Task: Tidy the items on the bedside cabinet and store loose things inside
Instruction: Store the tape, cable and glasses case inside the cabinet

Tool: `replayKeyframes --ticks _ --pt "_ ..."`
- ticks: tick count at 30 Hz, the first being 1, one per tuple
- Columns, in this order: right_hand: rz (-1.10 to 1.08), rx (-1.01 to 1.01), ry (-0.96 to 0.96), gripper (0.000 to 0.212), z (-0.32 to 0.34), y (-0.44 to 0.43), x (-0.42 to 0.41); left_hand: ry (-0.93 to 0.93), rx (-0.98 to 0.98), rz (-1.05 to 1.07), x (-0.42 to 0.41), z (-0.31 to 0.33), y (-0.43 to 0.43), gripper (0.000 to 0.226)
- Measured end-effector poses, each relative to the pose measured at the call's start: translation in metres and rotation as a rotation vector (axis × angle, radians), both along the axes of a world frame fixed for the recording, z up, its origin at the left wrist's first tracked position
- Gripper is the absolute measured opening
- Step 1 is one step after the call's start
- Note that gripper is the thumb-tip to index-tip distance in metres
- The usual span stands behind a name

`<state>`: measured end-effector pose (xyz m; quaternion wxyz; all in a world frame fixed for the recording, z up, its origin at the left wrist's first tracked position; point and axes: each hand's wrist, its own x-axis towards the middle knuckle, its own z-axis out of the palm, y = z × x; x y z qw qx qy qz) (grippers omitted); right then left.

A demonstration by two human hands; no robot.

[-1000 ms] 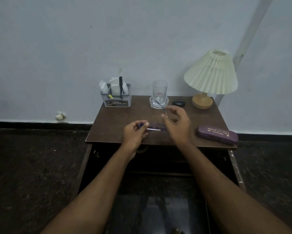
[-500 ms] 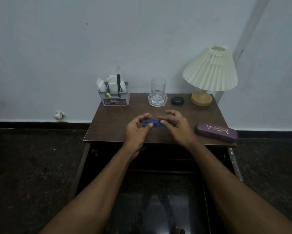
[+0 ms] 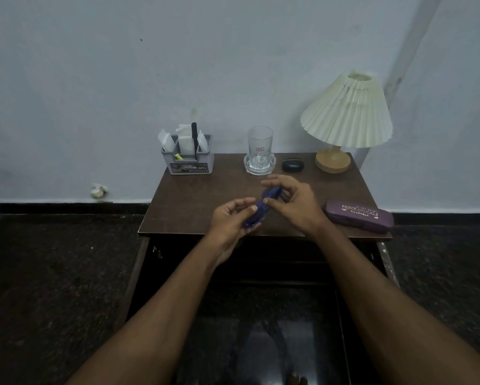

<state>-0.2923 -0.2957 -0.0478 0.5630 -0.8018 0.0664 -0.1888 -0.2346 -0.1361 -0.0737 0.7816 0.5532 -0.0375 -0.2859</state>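
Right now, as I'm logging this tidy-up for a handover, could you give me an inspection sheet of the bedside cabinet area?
Surface: brown cabinet top, set against the wall.
Job's things: blue glasses, seemingly folded, held above the top; purple glasses case closed, near the right front edge.
Clutter: grey organiser holding papers and a pen, drinking glass on a coaster, small black case, lamp, all along the back.
Hands: left hand and right hand both pinch the glasses.
Cables: nothing seen.
Surroundings: dark floor; crumpled white scrap at the wall's foot.

Folded blue glasses (image 3: 252,222) over cabinet (image 3: 194,207)
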Motion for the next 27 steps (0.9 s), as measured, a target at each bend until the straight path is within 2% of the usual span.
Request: replayKeyframes --ticks 4,7,9,13,17,22,27 --pt "-0.046 0.331 -0.079 0.064 0.002 0.005 0.008 0.184 -0.249 0.008 0.000 0.006 0.001 0.022" --pt "-0.069 0.580 -0.016 0.059 -0.001 0.005 0.009 0.305 -0.382 0.031 0.000 0.009 -0.001 0.015" --pt "-0.017 0.667 0.049 0.050 -0.003 0.005 0.008 0.334 -0.391 0.003 0.000 0.011 -0.001 0.013" --pt "0.044 0.710 -0.028 0.040 0.001 0.002 0.005 0.347 -0.322 -0.080 0.000 0.011 0.001 0.027" --pt "-0.098 0.596 -0.019 0.034 0.004 0.002 0.004 0.336 -0.199 -0.062 0.002 0.011 0.001 0.029" --pt "-0.256 0.685 0.020 0.038 -0.001 0.005 0.010 0.166 -0.138 0.048 0.004 0.012 0.003 0.012" --pt "-0.201 0.679 0.152 0.025 -0.009 0.000 0.013 0.075 -0.104 0.131 0.007 0.012 0.006 0.009"
